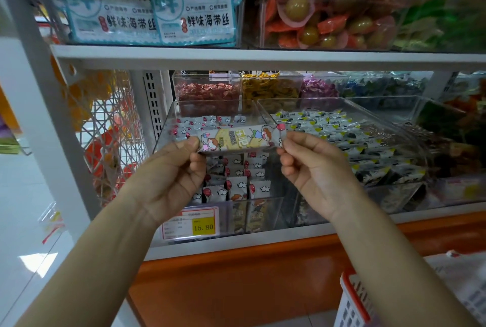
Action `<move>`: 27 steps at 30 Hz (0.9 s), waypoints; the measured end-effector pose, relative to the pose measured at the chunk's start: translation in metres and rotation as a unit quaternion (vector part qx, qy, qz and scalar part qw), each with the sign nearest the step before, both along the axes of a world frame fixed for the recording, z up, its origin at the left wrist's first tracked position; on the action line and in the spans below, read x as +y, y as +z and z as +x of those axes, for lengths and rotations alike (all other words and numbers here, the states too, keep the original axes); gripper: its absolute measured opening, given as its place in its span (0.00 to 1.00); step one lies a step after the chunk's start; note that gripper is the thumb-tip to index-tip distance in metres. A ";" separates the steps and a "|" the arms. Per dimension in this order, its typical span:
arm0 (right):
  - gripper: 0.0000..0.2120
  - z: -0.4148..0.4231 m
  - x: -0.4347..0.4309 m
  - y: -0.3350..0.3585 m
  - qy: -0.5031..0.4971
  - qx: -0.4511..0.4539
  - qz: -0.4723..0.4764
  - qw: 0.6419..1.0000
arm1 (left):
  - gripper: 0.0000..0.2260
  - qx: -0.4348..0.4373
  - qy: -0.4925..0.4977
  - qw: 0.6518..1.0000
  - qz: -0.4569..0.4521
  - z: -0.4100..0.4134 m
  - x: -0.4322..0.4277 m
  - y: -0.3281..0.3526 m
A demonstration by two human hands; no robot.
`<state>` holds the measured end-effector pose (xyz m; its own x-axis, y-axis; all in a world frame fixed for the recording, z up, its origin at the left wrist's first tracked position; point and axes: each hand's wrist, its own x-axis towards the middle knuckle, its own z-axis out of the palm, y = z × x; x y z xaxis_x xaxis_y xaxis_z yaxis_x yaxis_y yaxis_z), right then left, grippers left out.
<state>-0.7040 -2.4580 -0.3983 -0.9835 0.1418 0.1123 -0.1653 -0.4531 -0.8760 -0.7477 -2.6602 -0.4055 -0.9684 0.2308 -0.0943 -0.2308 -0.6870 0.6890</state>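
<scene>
Both hands hold one thing between them: the left hand [175, 168] pinches one crimped end of a long, flat, glossy snack packet [238, 138] printed with cartoon children and pale yellow lettering, and the right hand [313, 168] pinches the other end, thumb and forefinger closed on the wrapper, the remaining fingers loosely curled. The packet lies level in the air, stretched between the two hands, just above the clear, hard-walled plastic bin [210, 116] that is filled with rows of matching small white sachets [236, 184] (each with a red balloon and clouds). Beside that bin sits a second clear bin of black-and-white crinkled wrappers [368, 147]. A yellow price tag [203, 226] hangs on the white metal shelf [263, 59] front below. A red-rimmed white plastic basket [352, 300] stands at lower right.
</scene>
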 end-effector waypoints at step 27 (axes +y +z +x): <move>0.04 -0.002 -0.004 -0.012 -0.057 0.101 0.229 0.967 | 0.13 0.215 0.029 0.932 -0.290 0.017 0.005 0.005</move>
